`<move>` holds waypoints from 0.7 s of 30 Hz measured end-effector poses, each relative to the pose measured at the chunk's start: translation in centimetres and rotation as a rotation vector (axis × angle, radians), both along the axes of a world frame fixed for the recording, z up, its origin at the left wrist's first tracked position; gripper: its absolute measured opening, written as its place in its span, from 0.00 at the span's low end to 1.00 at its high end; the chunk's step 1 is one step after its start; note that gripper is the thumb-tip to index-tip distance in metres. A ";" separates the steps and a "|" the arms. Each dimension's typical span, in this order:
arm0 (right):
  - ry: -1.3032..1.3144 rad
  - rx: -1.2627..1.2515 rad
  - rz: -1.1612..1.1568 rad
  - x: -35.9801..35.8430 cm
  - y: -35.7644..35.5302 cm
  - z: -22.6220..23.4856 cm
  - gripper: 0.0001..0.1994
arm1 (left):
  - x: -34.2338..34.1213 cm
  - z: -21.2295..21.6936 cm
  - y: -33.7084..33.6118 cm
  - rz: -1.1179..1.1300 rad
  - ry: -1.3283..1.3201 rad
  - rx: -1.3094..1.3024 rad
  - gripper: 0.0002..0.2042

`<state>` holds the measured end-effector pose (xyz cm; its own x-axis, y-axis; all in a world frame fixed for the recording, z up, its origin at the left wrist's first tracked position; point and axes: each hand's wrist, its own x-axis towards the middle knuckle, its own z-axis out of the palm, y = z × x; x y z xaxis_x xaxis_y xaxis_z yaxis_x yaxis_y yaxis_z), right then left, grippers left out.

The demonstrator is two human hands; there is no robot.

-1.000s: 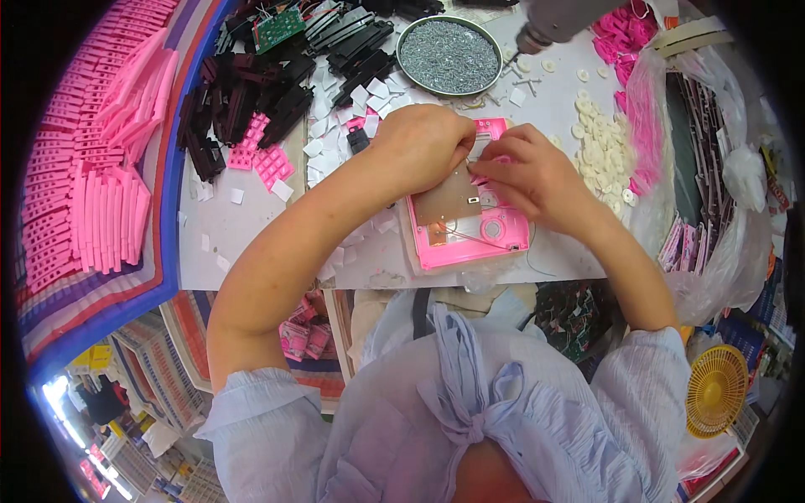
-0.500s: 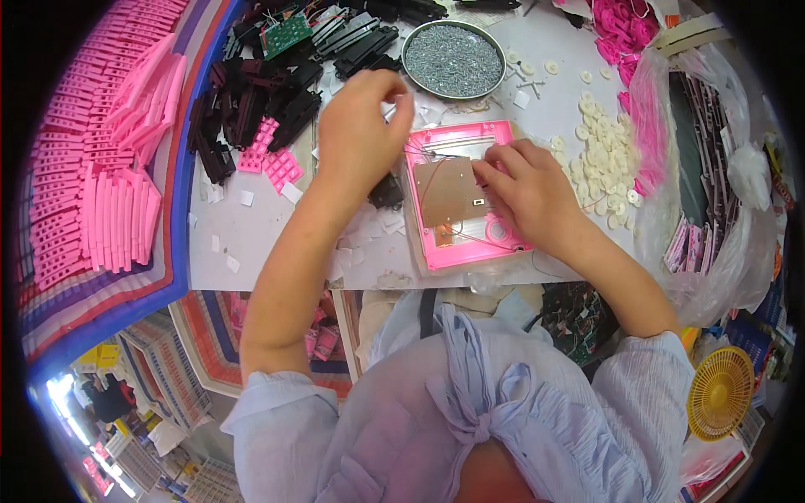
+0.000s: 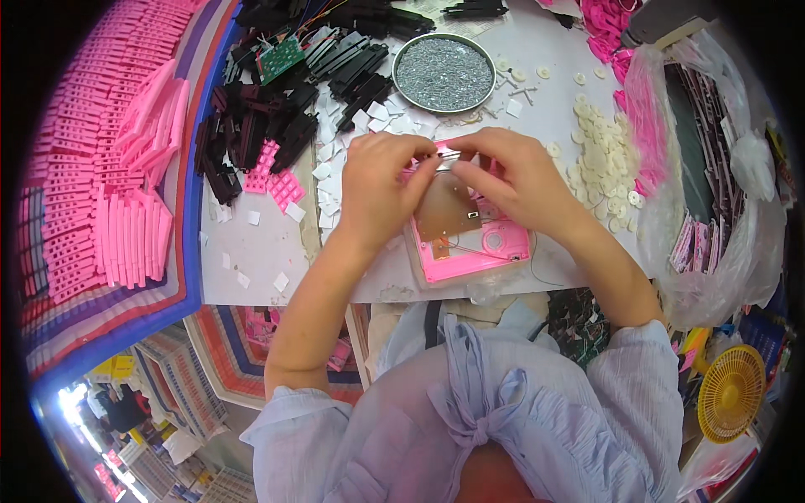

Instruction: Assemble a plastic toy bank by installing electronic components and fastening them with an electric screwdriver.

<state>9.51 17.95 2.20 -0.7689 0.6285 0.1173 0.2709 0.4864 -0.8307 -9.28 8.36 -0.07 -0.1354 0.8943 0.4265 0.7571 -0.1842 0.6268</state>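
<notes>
A pink plastic casing (image 3: 490, 251) lies open on the white table (image 3: 260, 251) in front of me, with a brown circuit board (image 3: 444, 216) and thin wires inside. My left hand (image 3: 381, 189) and my right hand (image 3: 511, 180) meet over its far edge. Together they pinch a small flat silvery piece (image 3: 444, 157) between fingertips. The casing's far part is hidden under my hands.
A round metal dish of small screws (image 3: 444, 74) stands behind the hands. Black plastic parts (image 3: 277, 109) and a green circuit board (image 3: 279, 57) lie far left, white squares (image 3: 335, 159) beside them. Pink strips (image 3: 109, 193) fill the left. White discs (image 3: 599, 163) and plastic bags (image 3: 713, 168) sit right.
My left hand came back from the black parts at the left to the casing. Both hands now hold a small silvery piece over the casing's far edge.
</notes>
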 end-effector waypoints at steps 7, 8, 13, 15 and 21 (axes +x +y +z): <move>0.097 -0.146 -0.009 0.2 0.4 -1.6 0.09 | 1.5 0.2 -0.1 -0.006 -0.200 -0.057 0.08; 0.105 -0.022 -0.003 0.3 0.2 -1.7 0.09 | 1.4 0.0 -0.3 -0.016 -0.200 -0.111 0.08; 0.090 0.359 0.019 0.9 -0.3 -1.3 0.11 | 0.8 -0.1 -0.6 -0.044 -0.099 -0.163 0.06; 0.032 0.350 0.041 1.3 -0.8 -0.6 0.15 | 0.8 -0.3 -0.6 -0.068 -0.038 -0.070 0.06; -0.003 0.275 0.159 1.9 0.7 -0.1 0.17 | 1.1 -0.2 -0.5 -0.144 0.133 0.072 0.07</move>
